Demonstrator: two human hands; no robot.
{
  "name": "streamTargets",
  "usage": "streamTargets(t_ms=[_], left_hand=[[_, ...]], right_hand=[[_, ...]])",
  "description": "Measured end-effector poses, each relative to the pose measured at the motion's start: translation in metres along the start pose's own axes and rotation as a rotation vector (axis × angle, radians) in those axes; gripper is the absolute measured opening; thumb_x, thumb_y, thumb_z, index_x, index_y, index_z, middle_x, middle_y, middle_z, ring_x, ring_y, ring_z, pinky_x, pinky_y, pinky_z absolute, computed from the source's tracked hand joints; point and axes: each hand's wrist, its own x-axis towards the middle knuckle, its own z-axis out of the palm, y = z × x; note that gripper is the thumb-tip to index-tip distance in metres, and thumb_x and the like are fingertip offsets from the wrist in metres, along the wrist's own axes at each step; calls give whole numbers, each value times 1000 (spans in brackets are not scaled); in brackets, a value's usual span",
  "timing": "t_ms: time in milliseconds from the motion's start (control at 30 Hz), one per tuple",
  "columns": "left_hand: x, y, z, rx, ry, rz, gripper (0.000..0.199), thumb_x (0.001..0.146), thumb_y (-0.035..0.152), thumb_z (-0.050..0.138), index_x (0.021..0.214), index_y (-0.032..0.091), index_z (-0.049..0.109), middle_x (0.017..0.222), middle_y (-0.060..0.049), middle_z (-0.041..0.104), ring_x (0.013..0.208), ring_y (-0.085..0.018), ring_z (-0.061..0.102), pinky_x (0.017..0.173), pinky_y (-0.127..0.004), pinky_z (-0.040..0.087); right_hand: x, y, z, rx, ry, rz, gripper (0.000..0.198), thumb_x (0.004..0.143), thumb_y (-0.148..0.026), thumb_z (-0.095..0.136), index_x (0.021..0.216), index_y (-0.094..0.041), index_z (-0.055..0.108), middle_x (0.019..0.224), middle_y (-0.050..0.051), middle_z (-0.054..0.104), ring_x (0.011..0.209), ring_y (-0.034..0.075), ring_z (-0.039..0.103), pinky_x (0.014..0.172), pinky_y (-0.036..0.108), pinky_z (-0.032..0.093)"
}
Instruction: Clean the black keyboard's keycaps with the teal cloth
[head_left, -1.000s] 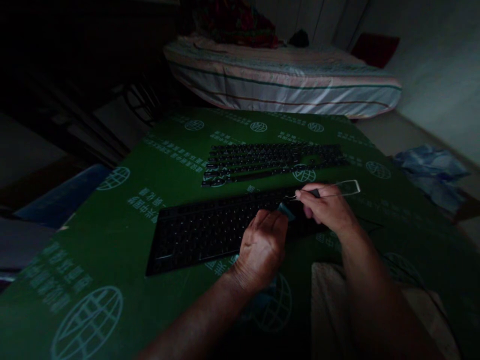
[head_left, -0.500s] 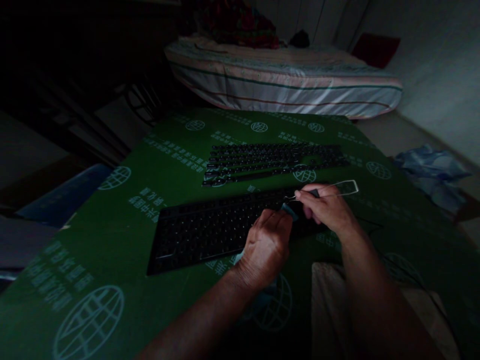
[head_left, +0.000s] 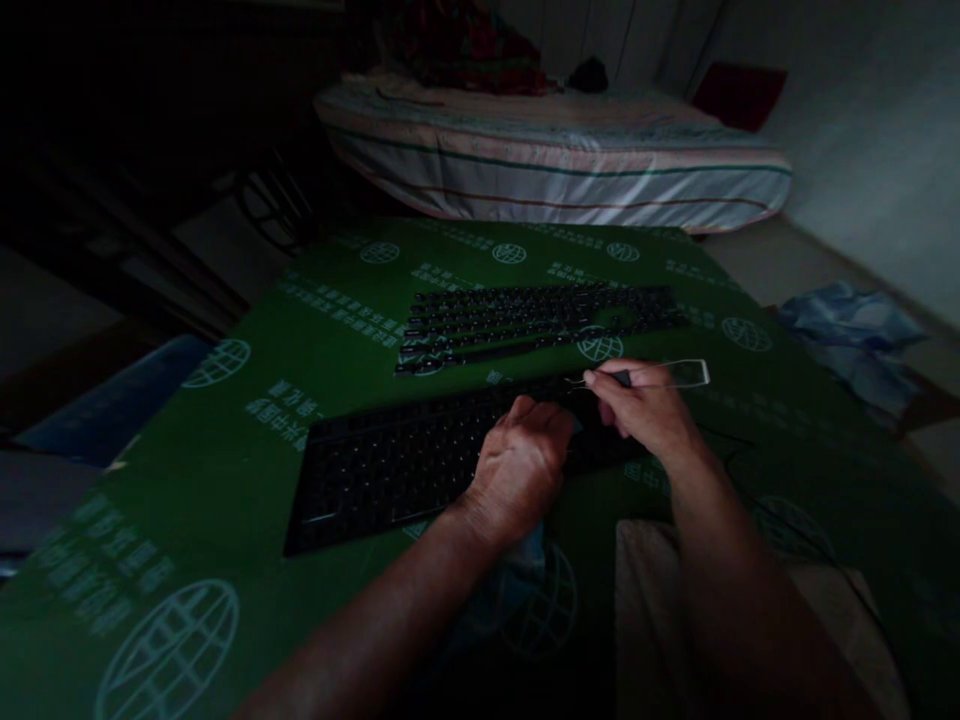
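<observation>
Pinching the thin wire keycap puller [head_left: 660, 374] in my right hand [head_left: 645, 410], I am keeping it level while my left hand [head_left: 521, 470], curled shut, is steadying the black bare keyboard base [head_left: 390, 465] on the green table

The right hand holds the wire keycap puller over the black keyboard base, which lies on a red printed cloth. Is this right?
Not quite: the head view shows the printed cloth is green. The right hand does hold the wire keycap puller over the black keyboard base.
</observation>
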Motion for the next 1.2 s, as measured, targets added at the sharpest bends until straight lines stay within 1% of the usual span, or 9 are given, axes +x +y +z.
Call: streamTargets(t_ms=[167,333,400,533,600,767,867,1067,1200], left_hand=[[10,6,1,63,-56,81,20,79,4,44,85,17,59,86,-3,62,83,-18,52,81,-28,44],[8,-5,-3,50,-57,116,23,75,2,46,84,17,61,82,-2,64,81,-17,55,79,-27,46],[8,-12,-4,-8,0,73,27,73,0,46,85,17,62,81,-2,64,80,-17,57,78,-27,48],[11,-16,-2,-150,212,-46,34,73,0,42,94,17,62,90,-3,66,88,-17,58,81,-27,48],[12,-12,0,-155,247,-49,34,75,0,42,96,17,61,91,-3,65,88,-17,58,81,-28,49],[12,0,1,15,22,54,21,75,2,46,81,17,59,81,-2,64,79,-17,56,78,-28,48],[11,-1,-2,91,-58,84,18,76,2,47,79,16,59,79,-2,63,79,-18,56,79,-28,47],[5,-9,-8,99,-48,47,22,71,-1,47,75,17,58,74,-2,61,76,-16,56,81,-27,46],[4,-5,-7,57,7,34,21,73,0,46,77,17,57,77,-2,61,77,-16,55,79,-26,46]], right_hand=[[2,1,-1,14,26,-4,32,78,-40,54,56,-17,53,39,-5,48,30,5,36,32,17,26],[3,-2,-1,35,30,26,30,77,-38,55,56,-17,52,38,-5,47,29,5,35,31,17,25],[3,-3,-1,55,30,39,29,77,-37,55,56,-17,52,38,-5,47,29,5,35,31,17,25],[3,-2,-1,60,37,38,29,78,-37,55,56,-17,52,39,-4,48,29,5,35,31,17,25],[4,-1,-1,65,41,30,29,78,-38,55,58,-17,53,40,-5,48,30,5,36,31,17,25],[5,-1,-1,67,53,26,30,77,-39,55,57,-17,52,39,-5,47,31,5,36,31,17,26],[4,-3,-1,68,57,39,29,77,-37,55,57,-17,52,38,-6,45,30,5,35,31,17,25],[5,0,-3,73,71,26,31,77,-39,55,57,-16,52,40,-4,49,29,5,36,30,16,25],[6,6,-3,141,156,25,27,76,-40,57,62,-16,55,39,-5,48,28,5,35,29,16,24]])
